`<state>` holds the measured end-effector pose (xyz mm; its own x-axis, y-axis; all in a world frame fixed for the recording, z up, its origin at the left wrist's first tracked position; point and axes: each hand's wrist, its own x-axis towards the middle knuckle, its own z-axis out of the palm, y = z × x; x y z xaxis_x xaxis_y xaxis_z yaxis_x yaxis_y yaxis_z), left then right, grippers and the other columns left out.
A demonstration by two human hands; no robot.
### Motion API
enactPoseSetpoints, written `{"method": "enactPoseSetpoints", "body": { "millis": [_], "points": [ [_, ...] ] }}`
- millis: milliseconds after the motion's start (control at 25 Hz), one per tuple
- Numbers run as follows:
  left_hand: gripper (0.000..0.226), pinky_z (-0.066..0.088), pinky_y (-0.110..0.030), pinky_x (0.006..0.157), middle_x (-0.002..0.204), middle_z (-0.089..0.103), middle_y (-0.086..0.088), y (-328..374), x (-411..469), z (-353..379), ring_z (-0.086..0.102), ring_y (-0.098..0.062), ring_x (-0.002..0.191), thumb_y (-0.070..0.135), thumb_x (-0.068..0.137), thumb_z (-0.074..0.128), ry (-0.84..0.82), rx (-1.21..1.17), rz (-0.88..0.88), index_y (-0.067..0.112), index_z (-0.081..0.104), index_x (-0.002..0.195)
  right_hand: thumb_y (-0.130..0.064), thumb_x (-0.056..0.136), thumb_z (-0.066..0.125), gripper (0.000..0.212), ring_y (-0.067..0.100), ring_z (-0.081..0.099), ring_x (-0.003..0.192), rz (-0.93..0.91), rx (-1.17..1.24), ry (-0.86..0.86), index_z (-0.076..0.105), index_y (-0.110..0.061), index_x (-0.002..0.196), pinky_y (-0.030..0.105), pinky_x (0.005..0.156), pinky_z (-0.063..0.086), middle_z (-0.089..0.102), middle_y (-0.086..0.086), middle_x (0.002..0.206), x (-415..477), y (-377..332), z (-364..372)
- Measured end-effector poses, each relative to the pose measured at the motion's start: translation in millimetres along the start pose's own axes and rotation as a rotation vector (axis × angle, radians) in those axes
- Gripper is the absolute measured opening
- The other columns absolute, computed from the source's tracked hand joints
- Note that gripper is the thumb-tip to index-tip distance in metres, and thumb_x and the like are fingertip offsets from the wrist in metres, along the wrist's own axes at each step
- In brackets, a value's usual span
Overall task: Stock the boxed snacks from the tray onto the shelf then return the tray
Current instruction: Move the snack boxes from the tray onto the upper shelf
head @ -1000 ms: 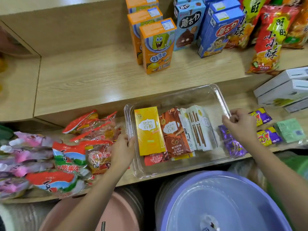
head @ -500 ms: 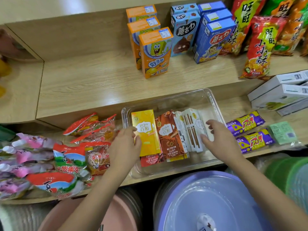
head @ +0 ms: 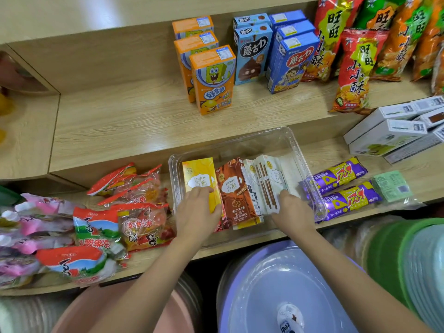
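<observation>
A clear plastic tray (head: 291, 140) sits on the lower shelf ledge. In it lie a yellow Pejoy box (head: 199, 174), a brown Pejoy box (head: 231, 188) and two or three white Pejoy boxes (head: 267, 179), side by side, with a red box partly hidden beneath. My left hand (head: 197, 213) covers the near end of the yellow box, fingers on top and thumb at its right edge. My right hand (head: 292, 212) is curled on the near end of the white boxes. The wooden upper shelf (head: 120, 121) runs behind the tray.
Orange cartoon boxes (head: 213, 78) and blue boxes (head: 252, 51) stand upright on the upper shelf, red snack bags (head: 355, 68) to their right. Jelly bags (head: 96, 224) lie left of the tray, purple packets (head: 341, 175) and flat white cartons (head: 384, 131) right. Plastic basins (head: 276, 284) are stacked below.
Both hands left the tray's outer sides and moved inward into it. The left hand now lies on the yellow box, the right on the white boxes. The tray shifted slightly.
</observation>
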<state>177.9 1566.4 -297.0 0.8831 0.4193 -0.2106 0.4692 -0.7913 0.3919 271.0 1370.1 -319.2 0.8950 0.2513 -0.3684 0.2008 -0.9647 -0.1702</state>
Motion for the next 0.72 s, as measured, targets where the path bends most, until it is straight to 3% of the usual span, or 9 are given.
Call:
{"method": "enactPoseSetpoints", "body": {
  "millis": [120,240,520,640,720],
  "points": [
    [0.082,0.028,-0.042,0.110,0.153,0.028,-0.007,-6,4,12,0.024,-0.026,0.141,0.055,0.077,0.062,-0.105,0.266,0.068,0.020,0.029,0.144,-0.018,0.079,0.065,0.037,0.032,0.063,0.094,0.016,0.032,0.006,0.047,-0.006,0.109,0.034,0.068,0.047,0.064,0.013,0.104,3,-1,4],
    [0.097,0.011,-0.046,0.116,0.160,0.006,-0.013,-16,0,25,0.004,-0.034,0.147,0.057,0.076,0.065,-0.118,0.343,0.089,0.022,0.012,0.149,-0.015,0.079,0.065,0.041,0.032,0.065,0.091,0.035,0.062,-0.026,0.041,-0.006,0.112,0.036,0.067,0.050,0.065,0.013,0.103,7,-2,6],
    [0.080,0.015,-0.051,0.115,0.157,0.023,-0.009,-28,-10,31,0.013,-0.036,0.145,0.046,0.081,0.066,-0.038,0.217,0.167,0.024,0.028,0.147,-0.028,0.080,0.062,0.042,0.030,0.066,0.089,0.056,0.210,0.062,0.040,-0.009,0.110,0.037,0.066,0.054,0.065,0.011,0.104,0,-2,2],
    [0.074,0.018,-0.048,0.115,0.160,0.013,-0.003,-23,-24,34,0.002,-0.029,0.147,0.044,0.084,0.062,-0.123,0.131,0.155,0.029,0.027,0.147,-0.030,0.076,0.065,0.047,0.031,0.062,0.094,0.022,0.313,-0.036,0.036,-0.012,0.109,0.045,0.075,0.055,0.059,0.012,0.109,0,-3,-1],
    [0.064,0.016,-0.046,0.116,0.160,0.011,-0.002,-18,-28,39,-0.002,-0.025,0.148,0.045,0.088,0.058,-0.102,-0.009,0.113,0.030,0.033,0.145,-0.026,0.076,0.065,0.044,0.030,0.059,0.095,0.031,0.367,-0.117,0.037,-0.012,0.107,0.042,0.077,0.052,0.056,0.012,0.110,5,-4,-4]
  ]
}}
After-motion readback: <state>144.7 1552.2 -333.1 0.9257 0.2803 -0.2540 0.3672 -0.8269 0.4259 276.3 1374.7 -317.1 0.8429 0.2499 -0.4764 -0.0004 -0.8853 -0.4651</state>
